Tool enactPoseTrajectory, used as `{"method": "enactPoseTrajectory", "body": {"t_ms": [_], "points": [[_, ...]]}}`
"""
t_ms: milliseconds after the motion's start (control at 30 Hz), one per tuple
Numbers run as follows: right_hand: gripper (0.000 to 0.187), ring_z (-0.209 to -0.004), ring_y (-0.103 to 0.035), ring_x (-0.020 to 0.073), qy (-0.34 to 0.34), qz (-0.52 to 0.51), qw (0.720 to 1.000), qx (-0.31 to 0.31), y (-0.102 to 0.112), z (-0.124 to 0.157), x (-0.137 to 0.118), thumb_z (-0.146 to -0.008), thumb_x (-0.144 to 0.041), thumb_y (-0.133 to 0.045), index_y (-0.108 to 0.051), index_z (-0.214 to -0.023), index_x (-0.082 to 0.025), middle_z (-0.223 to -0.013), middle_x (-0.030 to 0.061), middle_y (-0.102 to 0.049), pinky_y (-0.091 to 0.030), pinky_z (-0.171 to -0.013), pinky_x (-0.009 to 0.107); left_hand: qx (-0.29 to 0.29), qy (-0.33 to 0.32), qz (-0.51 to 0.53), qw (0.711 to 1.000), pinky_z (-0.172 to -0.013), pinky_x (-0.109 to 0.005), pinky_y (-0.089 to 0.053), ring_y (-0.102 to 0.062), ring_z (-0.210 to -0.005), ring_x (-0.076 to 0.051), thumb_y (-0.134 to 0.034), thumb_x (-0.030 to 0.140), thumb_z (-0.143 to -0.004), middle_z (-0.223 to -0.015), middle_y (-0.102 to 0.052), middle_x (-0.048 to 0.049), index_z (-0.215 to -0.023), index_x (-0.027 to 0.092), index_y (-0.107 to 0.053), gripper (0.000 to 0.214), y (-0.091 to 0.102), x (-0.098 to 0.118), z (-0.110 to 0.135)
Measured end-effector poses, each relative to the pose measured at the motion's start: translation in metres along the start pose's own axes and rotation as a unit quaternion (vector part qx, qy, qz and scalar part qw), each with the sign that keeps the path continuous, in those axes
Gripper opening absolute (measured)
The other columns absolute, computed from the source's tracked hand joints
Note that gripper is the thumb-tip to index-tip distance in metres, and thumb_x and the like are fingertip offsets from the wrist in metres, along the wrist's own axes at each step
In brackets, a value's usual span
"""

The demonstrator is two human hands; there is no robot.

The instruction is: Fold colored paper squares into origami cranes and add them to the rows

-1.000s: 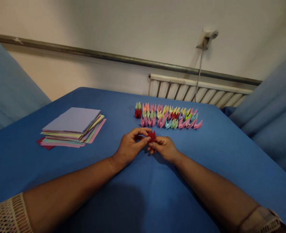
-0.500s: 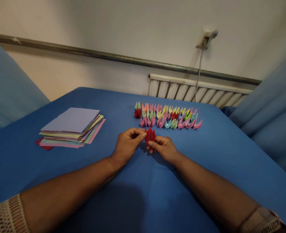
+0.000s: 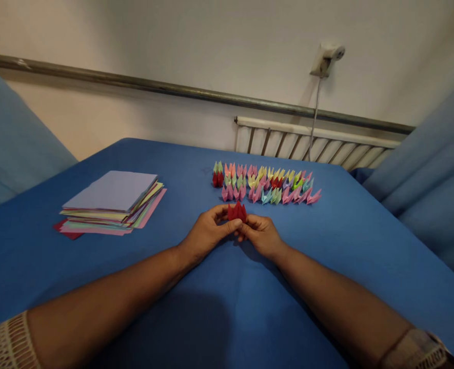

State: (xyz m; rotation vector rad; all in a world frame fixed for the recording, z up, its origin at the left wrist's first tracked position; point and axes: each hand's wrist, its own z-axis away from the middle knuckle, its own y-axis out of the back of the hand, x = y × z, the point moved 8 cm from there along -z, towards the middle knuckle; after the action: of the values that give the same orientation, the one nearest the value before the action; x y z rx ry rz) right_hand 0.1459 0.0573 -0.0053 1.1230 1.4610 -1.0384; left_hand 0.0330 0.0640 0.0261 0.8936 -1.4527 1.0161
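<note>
Left hand point(image 3: 207, 229) lowered its thumb point(image 3: 234, 224) | grip, with right hand point(image 3: 264, 233), clamped on red paper point(image 3: 237, 210) | base hidden

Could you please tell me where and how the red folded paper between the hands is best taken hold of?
Probably low on the red folded paper, pinched lightly between thumb and fingers from both sides, much as the left hand and right hand hold it. Its narrow tips point upward and look easy to bend, so they are best left free.
</note>
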Motion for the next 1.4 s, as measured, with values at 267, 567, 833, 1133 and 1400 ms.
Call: {"method": "enactPoseTrajectory", "body": {"t_ms": [267,567,833,1133,1400], "points": [[0.029,-0.052,-0.056,0.0109,0.016,0.087,0.996,-0.011,-0.004,0.005,0.002,-0.083,-0.043,-0.062,-0.065,-0.071,-0.017,-0.059,-0.0002,-0.062,-0.042,-0.051,0.024,0.064,0.109,0.059,0.990,-0.057,-0.021,-0.051,-0.062,-0.061,-0.010,-0.079,0.032,-0.067,-0.076,-0.067,-0.0015,-0.081,0.014,-0.068,0.025,0.001,-0.013,0.012],[0.029,-0.052,-0.054,0.0109,0.041,0.176,0.983,0.009,0.005,0.008,-0.007,-0.088,-0.038,-0.055,-0.064,-0.070,-0.018,-0.060,-0.0005,-0.060,-0.041,-0.052,0.024,0.074,0.055,0.062,0.994,-0.076,-0.024,-0.054,-0.065,-0.074,-0.010,-0.077,0.029,-0.069,-0.082,-0.069,-0.0016,-0.078,0.014,-0.063,0.022,0.006,-0.011,0.003],[0.015,-0.071,-0.063,0.0145,0.131,0.066,0.982,0.115,0.022,0.006,-0.027,-0.083,-0.035,-0.064,-0.066,-0.089,-0.021,-0.081,0.0016,-0.065,-0.052,-0.070,0.028,0.041,0.061,0.000,0.997,-0.064,-0.021,-0.049,-0.058,-0.062,-0.008,-0.076,0.031,-0.069,-0.068,-0.062,0.0026,-0.077,0.015,-0.066,0.020,0.003,-0.010,0.001],[0.013,-0.068,-0.063,0.0147,0.123,0.110,0.981,0.102,0.019,0.007,-0.024,-0.083,-0.031,-0.063,-0.065,-0.091,-0.021,-0.081,0.0027,-0.067,-0.053,-0.069,0.030,0.030,0.066,-0.063,0.995,-0.060,-0.023,-0.045,-0.057,-0.062,-0.011,-0.076,0.037,-0.069,-0.068,-0.065,-0.0012,-0.071,0.014,-0.068,0.024,0.004,-0.014,0.001],[0.021,-0.076,-0.059,0.0145,0.247,0.273,0.927,0.077,0.008,0.021,-0.056,-0.085,-0.014,-0.053,-0.062,-0.101,-0.023,-0.096,0.0045,-0.063,-0.051,-0.070,0.029,0.015,0.078,-0.080,0.994,-0.056,-0.022,-0.044,-0.053,-0.058,-0.010,-0.075,0.039,-0.069,-0.063,-0.061,0.0007,-0.072,0.014,-0.071,0.025,0.002,-0.018,0.002]]}}
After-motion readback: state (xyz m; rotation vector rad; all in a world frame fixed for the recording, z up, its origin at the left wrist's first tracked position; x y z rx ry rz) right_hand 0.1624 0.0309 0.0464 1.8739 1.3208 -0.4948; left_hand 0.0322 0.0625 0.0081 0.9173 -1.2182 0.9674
